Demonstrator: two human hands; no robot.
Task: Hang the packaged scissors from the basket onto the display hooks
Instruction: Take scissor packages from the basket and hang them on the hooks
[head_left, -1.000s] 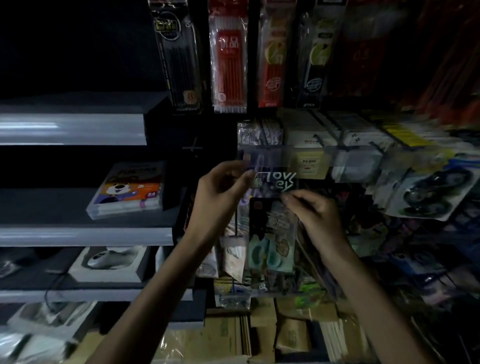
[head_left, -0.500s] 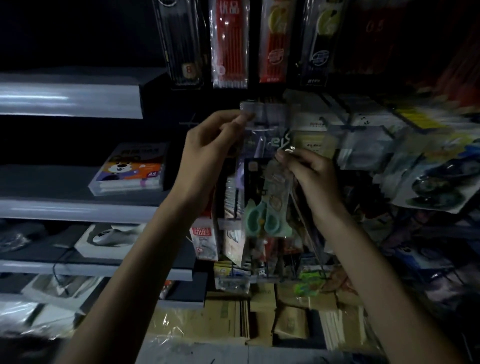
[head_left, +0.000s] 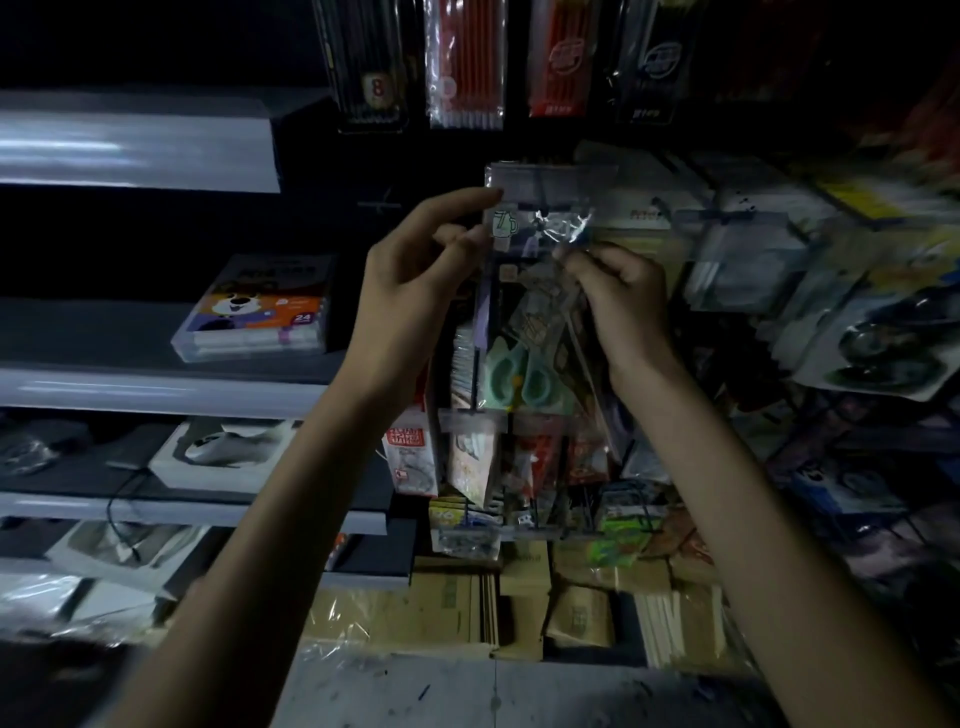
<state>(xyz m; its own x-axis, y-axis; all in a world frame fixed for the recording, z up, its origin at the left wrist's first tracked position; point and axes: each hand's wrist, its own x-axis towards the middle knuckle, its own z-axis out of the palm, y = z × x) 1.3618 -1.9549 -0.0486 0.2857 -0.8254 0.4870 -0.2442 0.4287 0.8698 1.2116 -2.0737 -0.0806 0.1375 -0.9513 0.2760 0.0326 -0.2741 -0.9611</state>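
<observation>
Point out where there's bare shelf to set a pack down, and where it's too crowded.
The middle shelf is bare left of the marker box, out to the frame edge. Right of the shelves it is crowded: hanging packs overlap all around the packaged scissors, leaving little room for a hand.

A grey middle shelf (head_left: 78, 338) is carrying a clear plastic marker case with an orange cartoon-dog label (head_left: 254, 312), lying flat. A white box (head_left: 223, 457) is sitting on the grey lower shelf (head_left: 208, 512). Wire display hooks (head_left: 724, 217) are holding hanging packets, and brown cardboard boxes (head_left: 457, 603) are standing on the grey floor (head_left: 467, 691).
</observation>
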